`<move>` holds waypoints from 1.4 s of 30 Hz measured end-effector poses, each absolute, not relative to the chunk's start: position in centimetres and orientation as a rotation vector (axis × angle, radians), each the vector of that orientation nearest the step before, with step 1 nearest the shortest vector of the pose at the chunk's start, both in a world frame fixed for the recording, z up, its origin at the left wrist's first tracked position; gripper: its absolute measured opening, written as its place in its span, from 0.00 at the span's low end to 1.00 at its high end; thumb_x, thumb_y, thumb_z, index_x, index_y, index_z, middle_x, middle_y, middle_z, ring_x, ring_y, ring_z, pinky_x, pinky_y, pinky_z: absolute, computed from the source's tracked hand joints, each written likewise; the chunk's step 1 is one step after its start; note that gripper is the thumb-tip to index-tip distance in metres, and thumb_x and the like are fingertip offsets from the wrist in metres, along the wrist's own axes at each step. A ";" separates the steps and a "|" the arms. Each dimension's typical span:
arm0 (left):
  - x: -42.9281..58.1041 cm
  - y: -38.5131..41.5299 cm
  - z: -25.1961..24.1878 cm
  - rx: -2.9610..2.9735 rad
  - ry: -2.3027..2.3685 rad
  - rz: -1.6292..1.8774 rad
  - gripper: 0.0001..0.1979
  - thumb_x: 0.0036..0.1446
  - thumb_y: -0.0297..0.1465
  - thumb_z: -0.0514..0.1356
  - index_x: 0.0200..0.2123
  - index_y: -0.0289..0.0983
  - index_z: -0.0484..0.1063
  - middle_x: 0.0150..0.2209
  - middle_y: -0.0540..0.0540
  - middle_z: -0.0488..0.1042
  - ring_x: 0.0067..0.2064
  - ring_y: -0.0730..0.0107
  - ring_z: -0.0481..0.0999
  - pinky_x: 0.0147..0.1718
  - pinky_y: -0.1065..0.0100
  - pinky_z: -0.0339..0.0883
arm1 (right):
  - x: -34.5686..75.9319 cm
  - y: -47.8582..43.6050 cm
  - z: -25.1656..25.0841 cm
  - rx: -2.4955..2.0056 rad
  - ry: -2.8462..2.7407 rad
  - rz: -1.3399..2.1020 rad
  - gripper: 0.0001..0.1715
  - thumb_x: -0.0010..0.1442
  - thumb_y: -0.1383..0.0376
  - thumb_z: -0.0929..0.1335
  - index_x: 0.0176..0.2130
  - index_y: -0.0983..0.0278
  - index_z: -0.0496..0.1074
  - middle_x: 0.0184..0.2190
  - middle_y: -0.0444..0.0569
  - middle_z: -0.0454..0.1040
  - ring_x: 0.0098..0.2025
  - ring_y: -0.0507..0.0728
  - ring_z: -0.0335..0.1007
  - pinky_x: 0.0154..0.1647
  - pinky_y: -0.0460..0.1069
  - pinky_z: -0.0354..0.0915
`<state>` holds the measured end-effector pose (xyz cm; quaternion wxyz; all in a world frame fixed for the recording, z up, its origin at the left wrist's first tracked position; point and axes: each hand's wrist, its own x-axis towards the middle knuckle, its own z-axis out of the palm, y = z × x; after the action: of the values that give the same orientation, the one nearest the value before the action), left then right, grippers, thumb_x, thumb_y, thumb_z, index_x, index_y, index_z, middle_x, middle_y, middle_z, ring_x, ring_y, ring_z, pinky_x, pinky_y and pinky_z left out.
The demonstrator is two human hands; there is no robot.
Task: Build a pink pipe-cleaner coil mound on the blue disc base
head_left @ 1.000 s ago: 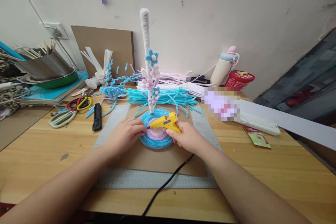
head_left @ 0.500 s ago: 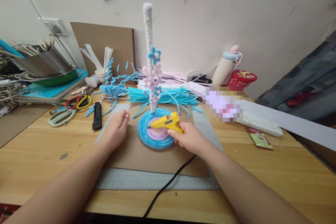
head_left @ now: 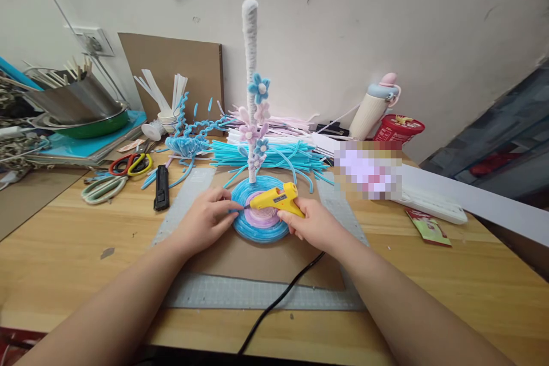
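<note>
My right hand (head_left: 311, 220) is wrapped round the grip of a yellow glue gun (head_left: 274, 199), its nozzle pointing left over a round disc. That disc (head_left: 261, 234) has a blue outer ring and a pink-lilac middle, and lies on brown cardboard. At its left edge, my left hand (head_left: 212, 220) reaches toward the nozzle, fingers stretched and slightly apart, with nothing visible in them. Behind the nozzle rises an upright white fuzzy-wrapped stem (head_left: 251, 34) bearing blue and pink flowers (head_left: 259, 88); its foot meets the back of the disc.
Blue pipe cleaners (head_left: 266, 154) lie behind the disc. To the left are scissors (head_left: 103, 189) and a black utility knife (head_left: 162, 187). A black cord (head_left: 278, 297) runs to the front edge. A bottle (head_left: 373, 106) and red tub (head_left: 398, 130) stand at the back right.
My left hand has moved right from beside the disc to its edge near the nozzle, its curled fingers now stretched out. The glue gun stays over the disc; the whole view has shifted slightly.
</note>
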<state>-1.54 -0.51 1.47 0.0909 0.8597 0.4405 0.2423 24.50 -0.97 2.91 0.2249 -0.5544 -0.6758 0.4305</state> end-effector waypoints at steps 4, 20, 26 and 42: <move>-1.3 -0.9 1.6 2.717 1.252 0.636 0.14 0.63 0.31 0.53 0.44 0.46 0.77 0.40 0.45 0.68 0.42 0.63 0.69 0.42 0.61 0.62 | 24.5 -1.0 3.0 -1.536 -1.867 1.193 0.14 0.59 0.60 0.66 0.42 0.65 0.72 0.20 0.42 0.71 0.19 0.51 0.64 0.25 0.46 0.59; -1.2 -1.7 2.2 2.744 1.222 0.525 0.15 0.62 0.32 0.53 0.48 0.49 0.76 0.39 0.45 0.69 0.41 0.64 0.69 0.42 0.63 0.63 | 24.5 -1.1 2.9 -1.547 -1.902 1.091 0.16 0.60 0.57 0.65 0.42 0.65 0.73 0.20 0.44 0.72 0.21 0.54 0.67 0.26 0.47 0.61; -1.2 -1.7 2.4 2.752 1.226 0.507 0.15 0.63 0.32 0.53 0.48 0.48 0.76 0.40 0.45 0.69 0.42 0.64 0.69 0.43 0.62 0.63 | 24.5 -1.2 2.5 -1.520 -1.898 1.060 0.17 0.59 0.55 0.65 0.41 0.64 0.73 0.21 0.44 0.72 0.21 0.53 0.67 0.25 0.47 0.60; -0.7 -2.5 2.8 2.752 1.263 0.445 0.15 0.61 0.31 0.53 0.48 0.43 0.74 0.45 0.44 0.71 0.47 0.60 0.69 0.47 0.57 0.63 | 25.9 -0.3 3.9 -1.296 -0.724 1.639 0.13 0.63 0.56 0.65 0.35 0.64 0.70 0.28 0.45 0.72 0.21 0.47 0.65 0.18 0.40 0.64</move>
<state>-0.71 -2.50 2.79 0.0406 0.8984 0.4124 0.1452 25.93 -0.25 3.90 0.4486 -0.5237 -0.2926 0.6626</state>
